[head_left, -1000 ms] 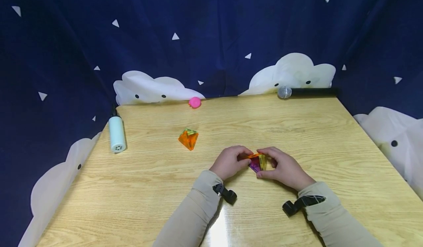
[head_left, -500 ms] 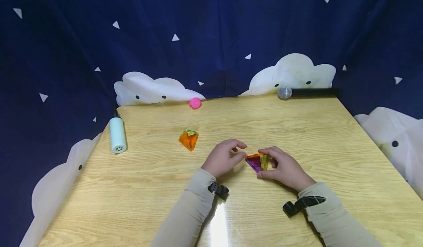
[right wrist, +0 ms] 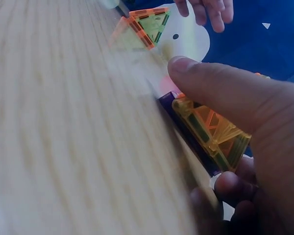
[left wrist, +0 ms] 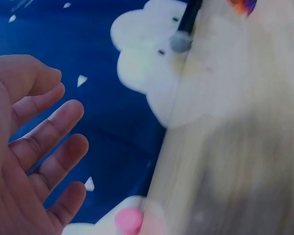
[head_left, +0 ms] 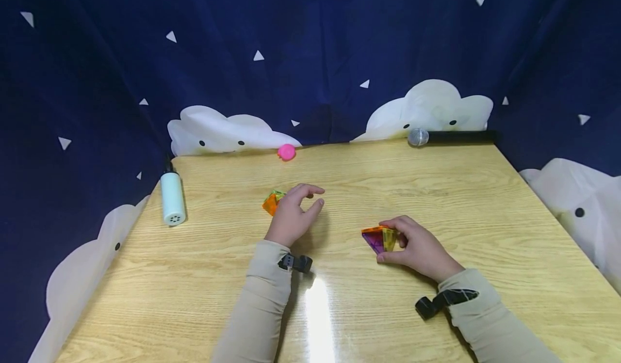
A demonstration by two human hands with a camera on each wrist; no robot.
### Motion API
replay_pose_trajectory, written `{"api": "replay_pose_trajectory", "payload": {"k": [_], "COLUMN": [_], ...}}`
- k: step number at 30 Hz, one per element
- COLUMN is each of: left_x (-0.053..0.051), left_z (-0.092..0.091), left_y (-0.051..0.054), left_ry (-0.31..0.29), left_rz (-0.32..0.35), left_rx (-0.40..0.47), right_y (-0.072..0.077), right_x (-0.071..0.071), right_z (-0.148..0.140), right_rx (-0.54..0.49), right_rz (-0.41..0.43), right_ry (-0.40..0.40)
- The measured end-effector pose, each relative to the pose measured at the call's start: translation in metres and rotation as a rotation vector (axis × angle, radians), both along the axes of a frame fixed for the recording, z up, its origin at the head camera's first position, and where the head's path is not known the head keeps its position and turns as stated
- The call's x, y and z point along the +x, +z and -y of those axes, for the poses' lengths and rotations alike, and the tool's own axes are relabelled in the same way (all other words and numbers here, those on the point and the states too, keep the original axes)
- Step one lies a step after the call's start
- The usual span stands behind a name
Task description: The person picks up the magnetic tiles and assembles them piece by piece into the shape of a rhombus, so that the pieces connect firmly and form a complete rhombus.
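Between thumb and fingers my right hand (head_left: 421, 250) holds a small pyramid of translucent magnetic tiles (head_left: 374, 239), with purple, yellow and orange sides. Seen from the right wrist, the thumb lies along its yellow side (right wrist: 213, 127). My left hand (head_left: 293, 214) hovers over the table, fingers spread and loosely bent with nothing in them, as the left wrist view also shows. Partly hidden behind it is a second tile pyramid (head_left: 270, 204), orange and green, resting on the table; its triangular frames (right wrist: 149, 27) show in the right wrist view.
On the wooden table (head_left: 194, 287) a pale blue pump-like bottle (head_left: 172, 198) lies at the left. A pink round object (head_left: 287, 152) sits at the back edge, and a microphone (head_left: 451, 137) lies at the back right. Behind hangs a dark blue curtain (head_left: 310, 39) with clouds.
My left hand has let go of the purple-and-yellow tile pyramid and moved left, in front of the orange one. My right hand keeps holding its pyramid in nearly the same place.
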State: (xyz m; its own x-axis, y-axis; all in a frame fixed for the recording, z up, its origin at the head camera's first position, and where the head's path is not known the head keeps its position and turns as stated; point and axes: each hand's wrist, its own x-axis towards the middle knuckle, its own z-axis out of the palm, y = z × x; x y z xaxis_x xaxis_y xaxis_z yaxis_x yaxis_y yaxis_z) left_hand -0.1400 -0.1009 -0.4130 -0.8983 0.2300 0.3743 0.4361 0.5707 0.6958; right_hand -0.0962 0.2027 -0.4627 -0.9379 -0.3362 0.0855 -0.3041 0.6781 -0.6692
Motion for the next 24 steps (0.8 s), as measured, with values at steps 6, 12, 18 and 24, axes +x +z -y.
{"api": "replay_pose_trajectory", "payload": {"k": [6, 12, 18, 24], "left_x": [-0.005, -0.009, -0.011, -0.013], "left_z": [0.022, 0.039, 0.057, 0.077], "left_y": [0.004, 0.005, 0.001, -0.005], "left_ry": [0.076, 0.136, 0.205, 0.253], "left_rz": [-0.044, -0.069, -0.067, -0.032], "left_rx": [0.096, 0.114, 0.132, 0.161], "right_y": [-0.001, 0.0, 0.001, 0.0], "right_x": [0.0, 0.0, 0.001, 0.0], "right_z": [-0.001, -0.001, 0.0, 0.0], "right_rx": [-0.002, 0.002, -0.001, -0.005], "right_rz": [0.0, -0.004, 0.002, -0.003], "right_ry": [-0.001, -0.001, -0.001, 0.0]}}
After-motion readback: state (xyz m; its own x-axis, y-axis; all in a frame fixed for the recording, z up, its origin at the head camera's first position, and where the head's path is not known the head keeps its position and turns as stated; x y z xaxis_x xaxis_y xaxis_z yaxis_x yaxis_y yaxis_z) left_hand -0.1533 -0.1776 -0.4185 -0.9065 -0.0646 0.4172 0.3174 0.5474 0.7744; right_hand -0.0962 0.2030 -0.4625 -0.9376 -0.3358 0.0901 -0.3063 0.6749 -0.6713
